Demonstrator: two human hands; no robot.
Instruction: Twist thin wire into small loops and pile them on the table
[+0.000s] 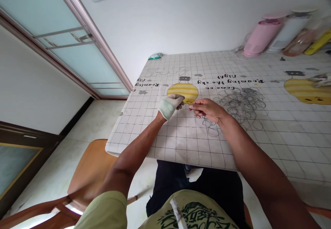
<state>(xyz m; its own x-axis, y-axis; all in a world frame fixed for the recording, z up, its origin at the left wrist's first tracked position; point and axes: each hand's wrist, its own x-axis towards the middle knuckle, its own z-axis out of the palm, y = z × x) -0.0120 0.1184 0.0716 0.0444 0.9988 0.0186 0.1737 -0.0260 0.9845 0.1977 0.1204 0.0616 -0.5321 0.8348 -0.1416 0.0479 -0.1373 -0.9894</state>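
My left hand (172,104) wears a pale glove and is closed in a pinch above the printed yellow balloon on the tablecloth. Just to its right, my bare right hand (205,109) also pinches, thumb against fingers. The fingertips of both hands are a small gap apart. Whatever they hold is too fine to make out. Beside and partly behind my right hand lies a loose tangle of thin dark wire loops (241,103). Some more thin loops (165,72) are spread in a faint row near the table's far left.
A checked tablecloth (279,143) covers the table. Along the wall stand a pink cylinder (262,38), a white one (288,32) and a bottle (297,44). A small green-and-white packet (155,56) lies at the far left corner. A wooden chair (89,174) stands left.
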